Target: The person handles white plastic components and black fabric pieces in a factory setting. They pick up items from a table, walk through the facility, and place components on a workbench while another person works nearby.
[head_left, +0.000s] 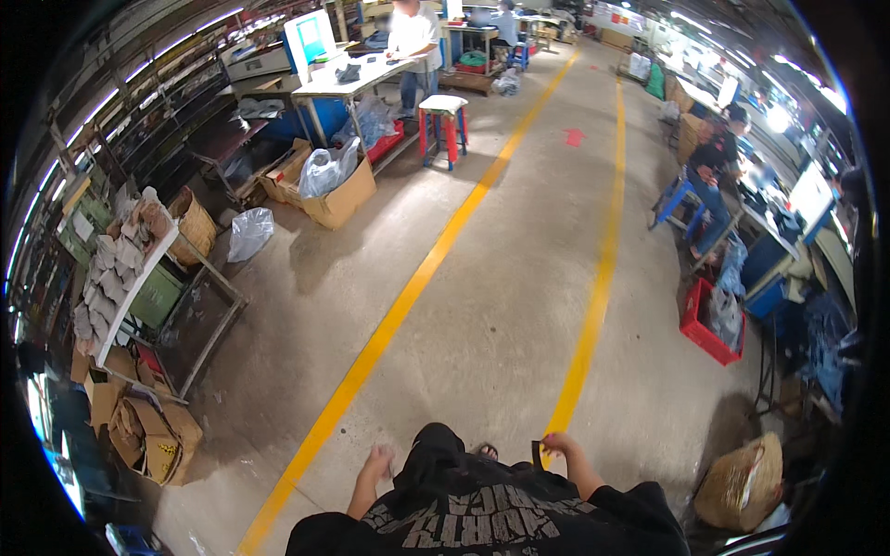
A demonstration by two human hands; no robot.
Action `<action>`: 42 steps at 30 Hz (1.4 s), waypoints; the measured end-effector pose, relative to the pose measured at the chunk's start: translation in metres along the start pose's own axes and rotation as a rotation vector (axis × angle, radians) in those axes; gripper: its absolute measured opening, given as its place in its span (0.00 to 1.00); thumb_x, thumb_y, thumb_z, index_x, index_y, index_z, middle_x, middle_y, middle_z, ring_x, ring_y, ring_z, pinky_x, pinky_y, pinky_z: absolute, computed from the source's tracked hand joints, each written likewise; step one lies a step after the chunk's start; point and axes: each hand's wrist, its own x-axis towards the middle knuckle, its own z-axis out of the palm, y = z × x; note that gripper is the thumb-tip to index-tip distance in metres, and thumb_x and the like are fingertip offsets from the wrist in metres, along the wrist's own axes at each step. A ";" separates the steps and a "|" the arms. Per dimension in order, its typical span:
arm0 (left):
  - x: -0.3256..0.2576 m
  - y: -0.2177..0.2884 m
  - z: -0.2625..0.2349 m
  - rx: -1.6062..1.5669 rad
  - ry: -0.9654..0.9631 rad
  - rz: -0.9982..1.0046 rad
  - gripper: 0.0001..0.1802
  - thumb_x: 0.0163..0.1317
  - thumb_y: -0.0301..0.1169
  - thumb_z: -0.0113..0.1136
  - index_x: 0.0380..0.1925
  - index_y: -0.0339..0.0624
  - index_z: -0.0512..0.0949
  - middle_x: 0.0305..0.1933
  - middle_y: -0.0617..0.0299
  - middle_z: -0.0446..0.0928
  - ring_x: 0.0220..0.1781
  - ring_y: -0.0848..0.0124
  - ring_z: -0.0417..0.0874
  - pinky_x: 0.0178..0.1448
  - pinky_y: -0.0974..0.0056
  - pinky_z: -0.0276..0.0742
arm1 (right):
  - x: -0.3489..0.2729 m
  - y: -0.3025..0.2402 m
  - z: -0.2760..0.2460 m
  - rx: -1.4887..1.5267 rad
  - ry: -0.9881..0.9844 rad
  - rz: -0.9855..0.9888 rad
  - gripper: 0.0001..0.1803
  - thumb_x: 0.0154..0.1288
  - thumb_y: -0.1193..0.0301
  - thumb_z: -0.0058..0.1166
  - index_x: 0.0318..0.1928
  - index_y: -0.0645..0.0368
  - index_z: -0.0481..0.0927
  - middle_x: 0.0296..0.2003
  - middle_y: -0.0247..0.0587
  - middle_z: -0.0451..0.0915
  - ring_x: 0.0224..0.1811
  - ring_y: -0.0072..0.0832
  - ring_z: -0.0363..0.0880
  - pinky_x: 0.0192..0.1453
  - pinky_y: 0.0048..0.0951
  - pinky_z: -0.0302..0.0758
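My left hand point(377, 461) hangs beside my dark trouser leg, blurred by motion. How its fingers are set cannot be made out, and I see no object at it. On the other side, my right hand point(560, 445) is closed, with a narrow black strap-like piece point(537, 455) at its fingertips. The kind of that piece is too small to tell. Both hands are low over the concrete floor point(464, 361), between two yellow floor lines point(394, 320).
Left stand a table with grey bundles point(111, 278), cardboard boxes point(153, 435) and a red-and-blue stool point(443, 130). Right are a red crate point(712, 322), a woven basket point(742, 484) and a seated person point(714, 176) on a blue stool. Another person point(414, 42) stands at a far-left worktable.
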 end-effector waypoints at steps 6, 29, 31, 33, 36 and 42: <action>0.039 0.037 -0.014 0.137 -0.061 -0.432 0.28 0.64 0.36 0.63 0.62 0.39 0.69 0.51 0.46 0.79 0.50 0.60 0.83 0.51 0.54 0.80 | 0.164 -0.142 -0.199 0.553 0.316 -0.139 0.18 0.70 0.61 0.51 0.50 0.57 0.86 0.34 0.41 0.89 0.32 0.29 0.86 0.40 0.34 0.81; 0.556 0.807 -0.061 0.027 0.134 0.217 0.26 0.64 0.30 0.63 0.62 0.46 0.69 0.48 0.52 0.76 0.37 0.62 0.83 0.39 0.52 0.81 | 0.445 -0.368 -0.565 0.824 -0.001 0.297 0.17 0.75 0.61 0.41 0.37 0.56 0.81 0.30 0.40 0.83 0.32 0.35 0.81 0.39 0.41 0.77; 0.570 0.799 -0.058 0.076 0.157 0.107 0.26 0.63 0.29 0.64 0.61 0.45 0.69 0.49 0.51 0.77 0.40 0.60 0.83 0.42 0.52 0.81 | 0.518 -0.422 -0.635 0.465 0.038 0.342 0.16 0.72 0.64 0.43 0.38 0.58 0.82 0.28 0.42 0.84 0.29 0.35 0.81 0.33 0.41 0.78; 0.575 0.786 -0.060 0.025 0.129 0.035 0.28 0.60 0.27 0.67 0.60 0.45 0.71 0.52 0.49 0.78 0.49 0.56 0.83 0.50 0.52 0.81 | 0.577 -0.478 -0.709 0.420 0.078 0.252 0.17 0.72 0.64 0.44 0.40 0.60 0.85 0.30 0.43 0.87 0.30 0.35 0.84 0.35 0.43 0.80; 0.572 0.778 -0.066 0.049 0.047 0.263 0.29 0.61 0.26 0.66 0.63 0.44 0.69 0.51 0.47 0.78 0.50 0.55 0.83 0.47 0.51 0.82 | 0.644 -0.568 -0.808 0.260 0.295 -0.024 0.26 0.76 0.59 0.40 0.35 0.64 0.87 0.30 0.45 0.87 0.30 0.36 0.85 0.42 0.39 0.80; 0.598 0.839 -0.089 -0.056 0.075 -0.330 0.30 0.60 0.31 0.67 0.62 0.43 0.70 0.50 0.47 0.80 0.50 0.54 0.84 0.49 0.52 0.82 | 0.746 -0.711 -0.886 0.360 0.343 -0.154 0.30 0.79 0.53 0.38 0.35 0.62 0.86 0.25 0.41 0.83 0.25 0.30 0.82 0.32 0.34 0.79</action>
